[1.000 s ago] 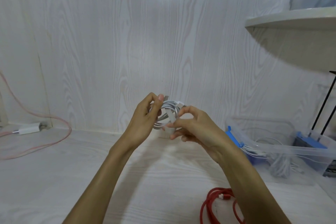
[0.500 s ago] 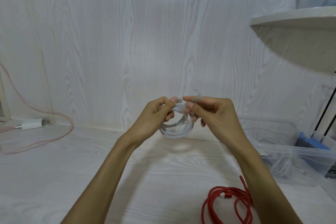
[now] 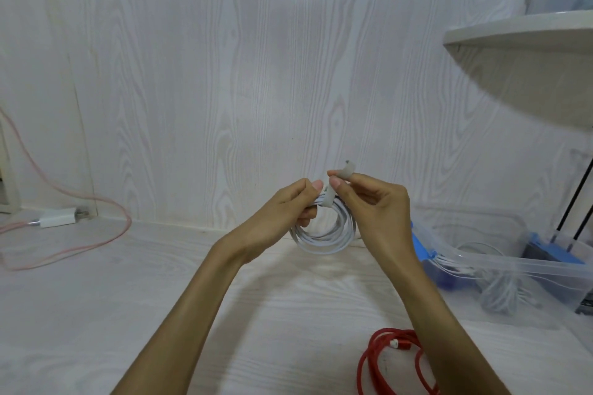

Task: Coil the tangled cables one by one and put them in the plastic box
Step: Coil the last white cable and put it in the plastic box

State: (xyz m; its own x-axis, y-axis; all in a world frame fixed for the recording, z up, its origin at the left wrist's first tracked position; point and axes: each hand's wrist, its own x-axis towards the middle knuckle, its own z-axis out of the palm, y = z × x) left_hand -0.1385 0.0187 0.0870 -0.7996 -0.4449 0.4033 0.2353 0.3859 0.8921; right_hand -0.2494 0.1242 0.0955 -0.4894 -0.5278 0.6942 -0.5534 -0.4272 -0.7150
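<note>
Pale wood-grain surface (image 3: 96,314) and wall, and up above it the white cable (image 3: 324,234) hangs as a neat coil between both hands. Left hand (image 3: 282,218) pinches the bundled top; right hand (image 3: 372,202) pinches a strap end sticking up by the coil's top. Light, limp stuff, likely to spring loose, so the bundled top is the place to hold. Right of the coil waits the plastic box (image 3: 513,266), cables already inside; below the coil, a red cable (image 3: 385,362) lies loose.
</note>
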